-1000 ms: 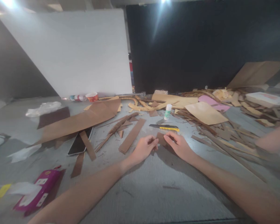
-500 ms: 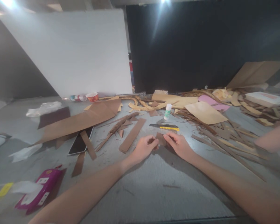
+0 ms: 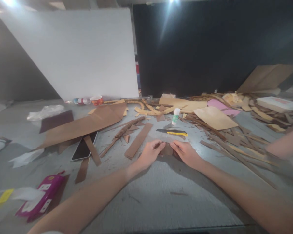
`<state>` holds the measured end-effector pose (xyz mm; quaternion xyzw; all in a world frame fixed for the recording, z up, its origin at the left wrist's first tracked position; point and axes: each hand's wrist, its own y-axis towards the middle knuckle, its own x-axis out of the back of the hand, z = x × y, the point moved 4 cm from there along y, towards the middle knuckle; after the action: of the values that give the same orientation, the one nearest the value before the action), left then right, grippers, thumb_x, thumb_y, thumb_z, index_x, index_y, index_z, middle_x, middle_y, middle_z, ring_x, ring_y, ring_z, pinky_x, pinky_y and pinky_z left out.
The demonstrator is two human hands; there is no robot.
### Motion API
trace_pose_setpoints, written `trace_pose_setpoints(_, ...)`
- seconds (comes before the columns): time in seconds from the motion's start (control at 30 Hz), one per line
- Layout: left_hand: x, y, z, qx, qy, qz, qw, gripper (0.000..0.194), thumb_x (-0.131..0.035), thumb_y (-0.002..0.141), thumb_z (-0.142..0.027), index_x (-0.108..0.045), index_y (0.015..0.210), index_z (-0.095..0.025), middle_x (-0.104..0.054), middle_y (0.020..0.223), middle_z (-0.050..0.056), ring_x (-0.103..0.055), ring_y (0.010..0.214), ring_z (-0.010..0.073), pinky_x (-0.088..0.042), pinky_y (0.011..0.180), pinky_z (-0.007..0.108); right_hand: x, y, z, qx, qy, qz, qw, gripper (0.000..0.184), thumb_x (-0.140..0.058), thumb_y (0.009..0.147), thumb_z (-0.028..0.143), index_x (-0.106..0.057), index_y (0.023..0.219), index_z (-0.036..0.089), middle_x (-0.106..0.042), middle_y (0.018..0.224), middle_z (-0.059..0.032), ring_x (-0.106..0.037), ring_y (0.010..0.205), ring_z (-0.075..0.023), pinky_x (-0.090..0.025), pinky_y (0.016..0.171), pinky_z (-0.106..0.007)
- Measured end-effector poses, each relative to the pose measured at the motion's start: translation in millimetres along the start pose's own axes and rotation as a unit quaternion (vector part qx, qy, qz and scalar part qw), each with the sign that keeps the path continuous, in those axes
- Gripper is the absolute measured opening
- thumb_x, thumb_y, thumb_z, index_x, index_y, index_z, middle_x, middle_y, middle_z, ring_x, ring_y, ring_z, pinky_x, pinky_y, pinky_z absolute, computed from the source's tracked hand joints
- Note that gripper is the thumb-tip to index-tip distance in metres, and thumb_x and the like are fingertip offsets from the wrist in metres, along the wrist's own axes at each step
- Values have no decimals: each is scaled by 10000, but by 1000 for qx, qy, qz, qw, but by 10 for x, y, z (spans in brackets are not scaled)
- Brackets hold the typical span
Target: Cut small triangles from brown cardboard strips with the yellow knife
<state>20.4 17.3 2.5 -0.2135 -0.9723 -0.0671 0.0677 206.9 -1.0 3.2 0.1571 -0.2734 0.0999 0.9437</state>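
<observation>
Between my two hands is a small piece of brown paper [image 3: 167, 150], pinched at its upper edge from both sides. My left hand [image 3: 151, 152] grips its left side with thumb and fingers. On the other side my right hand [image 3: 185, 152] is closed on the same piece. Just beyond the hands lies a yellow and black utility knife [image 3: 173, 132]. A white and green glue stick [image 3: 175, 116] stands upright behind the knife. A flat brown paper strip [image 3: 138, 141] rests left of my left hand, with a twisted brown paper stick [image 3: 120, 134] past it.
On the left are a large brown sheet [image 3: 85, 126], a phone [image 3: 81, 150] partly under it, and a purple tissue pack [image 3: 42, 196]. Paper strips [image 3: 224, 143] pile up on the right, where another person's arm [image 3: 285, 143] reaches in. White and black panels stand behind.
My hands have drawn a little closer around the brown paper piece. It has shifted slightly left and down, and more of its face shows below the fingers.
</observation>
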Motion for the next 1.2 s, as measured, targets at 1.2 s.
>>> trace_pose_setpoints(1.2, -12, 27, 111, 37, -55, -7, 998, 313, -539, 1002, -457, -662, 967, -171, -707, 798, 41, -652, 673, 159, -498, 654, 285, 444, 220, -168, -40, 89, -103, 990, 412, -622, 1007, 536, -626, 736, 225, -586, 661, 0, -539, 664, -173, -439, 659, -330)
